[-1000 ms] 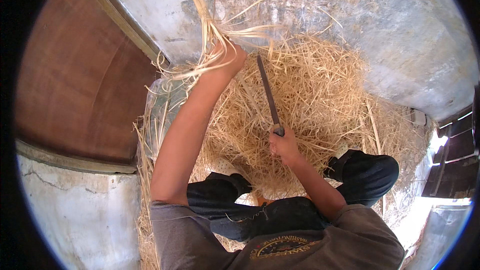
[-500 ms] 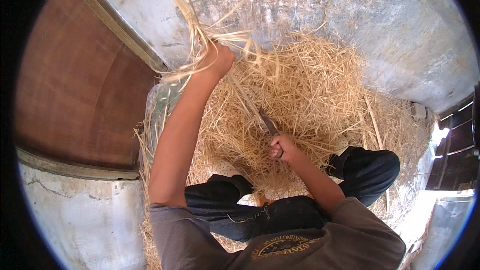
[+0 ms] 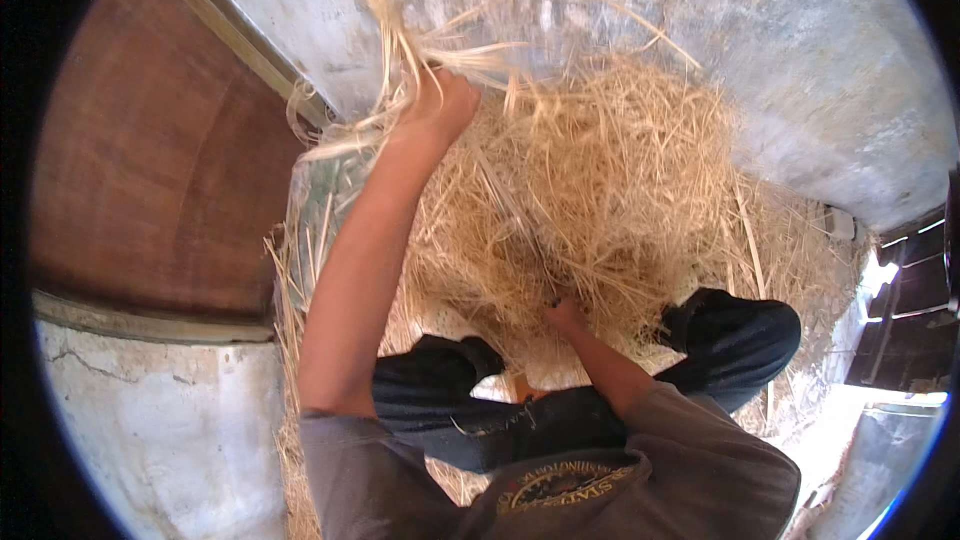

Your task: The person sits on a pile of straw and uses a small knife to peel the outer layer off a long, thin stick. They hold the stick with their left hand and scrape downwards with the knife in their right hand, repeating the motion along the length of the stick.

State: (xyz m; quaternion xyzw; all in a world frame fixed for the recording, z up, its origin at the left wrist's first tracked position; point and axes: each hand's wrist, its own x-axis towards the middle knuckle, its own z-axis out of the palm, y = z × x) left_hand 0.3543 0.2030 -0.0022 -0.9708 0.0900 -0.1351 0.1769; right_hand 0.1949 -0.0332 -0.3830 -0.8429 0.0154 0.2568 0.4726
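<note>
My left hand (image 3: pixel 445 105) is raised at the upper left, its fingers wrapped round a bundle of pale, straw-like strips (image 3: pixel 388 30). Loose ends fan out on both sides of the fist, and the bundle's top runs past the picture's upper edge. Lower down, between my knees, my right hand (image 3: pixel 567 315) is closed on the handle of a knife (image 3: pixel 543 262). Motion smears its dark blade, which points up and away from me. A thin pale strip (image 3: pixel 493 183) stretches from below my left fist toward the blade; whether they touch I cannot tell.
A large heap of dry straw-like shreds (image 3: pixel 640 160) lies before me against a stained, pale wall (image 3: pixel 800 70). My dark-trousered legs (image 3: pixel 735 340) are bent on either side of it. A brown panel (image 3: pixel 150 160) in a wooden frame stands at left, near a clear plastic sheet (image 3: pixel 325 190).
My right hand has drawn the knife slightly down toward my body. My left hand has shifted a little right, still gripping the bundle, whose loose ends have swung.
</note>
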